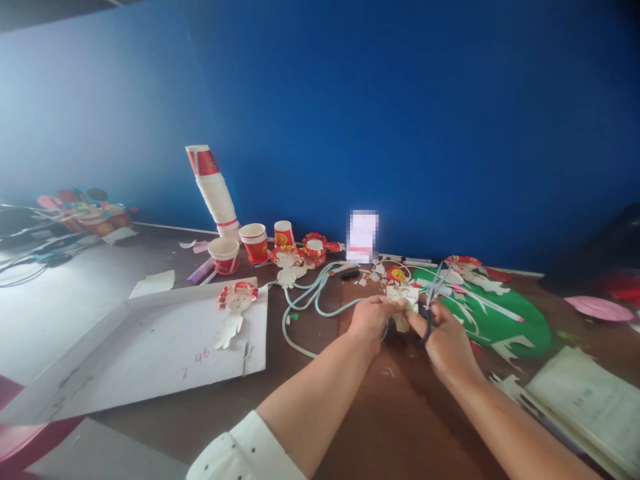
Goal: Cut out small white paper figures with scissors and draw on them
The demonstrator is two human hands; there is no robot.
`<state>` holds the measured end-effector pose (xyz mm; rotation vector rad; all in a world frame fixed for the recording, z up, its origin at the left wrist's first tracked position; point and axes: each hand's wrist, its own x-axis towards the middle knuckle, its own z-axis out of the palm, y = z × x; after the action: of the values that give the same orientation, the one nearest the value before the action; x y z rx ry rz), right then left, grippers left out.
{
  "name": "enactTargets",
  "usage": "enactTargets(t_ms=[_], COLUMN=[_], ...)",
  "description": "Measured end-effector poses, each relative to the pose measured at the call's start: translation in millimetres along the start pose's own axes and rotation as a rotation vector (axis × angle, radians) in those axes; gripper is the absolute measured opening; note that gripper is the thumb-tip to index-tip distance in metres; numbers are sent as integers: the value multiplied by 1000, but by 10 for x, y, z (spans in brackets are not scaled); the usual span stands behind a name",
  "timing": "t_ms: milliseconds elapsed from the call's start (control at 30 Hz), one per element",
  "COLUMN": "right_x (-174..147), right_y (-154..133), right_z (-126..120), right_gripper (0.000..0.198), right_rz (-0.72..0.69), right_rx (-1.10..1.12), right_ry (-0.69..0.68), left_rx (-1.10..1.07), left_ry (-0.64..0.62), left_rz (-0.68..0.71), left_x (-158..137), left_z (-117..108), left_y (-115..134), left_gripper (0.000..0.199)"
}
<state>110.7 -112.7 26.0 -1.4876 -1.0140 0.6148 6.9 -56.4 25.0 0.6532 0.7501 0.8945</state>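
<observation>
Over the brown table, my left hand [373,323] pinches a small white paper cutout [403,294] by its left side. My right hand [447,337] is closed on scissors [427,319] with dark handles, and its fingertips meet the cutout's right edge. The blades point up and away from me. Behind the hands lie a green sheet [533,327] with white paper strips on it and a pink-tipped pen [500,307]. A pale blue cable [300,307] loops just left of my left hand.
A tilted stack of paper cups [215,193] leans near the blue wall, with red cups [255,243] beside it. On the left, a shallow white box [165,347] carries a red-and-white paper figure [237,298]. A notebook [590,393] lies at the right.
</observation>
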Motion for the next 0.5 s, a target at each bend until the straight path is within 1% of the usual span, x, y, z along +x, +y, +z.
enactTargets(t_ms=[100,200,267,333,400,500], right_x=[3,32,55,75,87,93], right_y=[-37,6,63,121,167,200], right_z=[-6,-22,-35,-46,-53,-59], right_gripper=[42,42,44,48,50,49], right_rz=[33,70,75,81,78,52], right_rx=[-21,40,106,143,142,114], right_ry=[26,-4,-23,-35,-55,-74], left_rx=[42,120,158,186,212,250], left_ry=[-9,-44,-79,-93,-94,-99], left_rz=[20,4,0,28,61,70], left_x=[-11,-19,-24,-25,-18,10], left_z=[-9,-34,-52,-69,-85,-110], left_y=[15,79,134,179,206,207], left_gripper=[40,39,37,32,29,30])
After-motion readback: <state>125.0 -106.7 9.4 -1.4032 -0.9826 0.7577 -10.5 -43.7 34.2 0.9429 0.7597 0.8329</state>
